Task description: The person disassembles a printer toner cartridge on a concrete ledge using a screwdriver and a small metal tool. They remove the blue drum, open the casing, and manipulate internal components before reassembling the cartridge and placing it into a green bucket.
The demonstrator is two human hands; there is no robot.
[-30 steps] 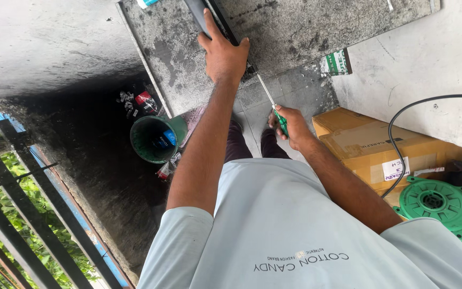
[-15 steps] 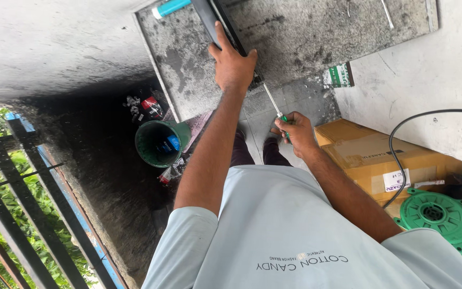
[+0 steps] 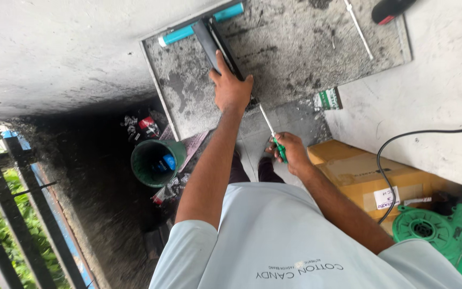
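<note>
Since the earlier frame the left hand (image 3: 232, 88) has slid further up the dark flat bar (image 3: 216, 45) on the sooty panel (image 3: 295, 48), palm pressed on it. Left of the arm sits a green bucket (image 3: 153, 160). The right hand (image 3: 290, 152) — fist closed — grips a green-handled screwdriver (image 3: 272, 134), its tip near the bar's lower end. Further right — a cardboard box (image 3: 370, 179) and green blower (image 3: 437, 230).
</note>
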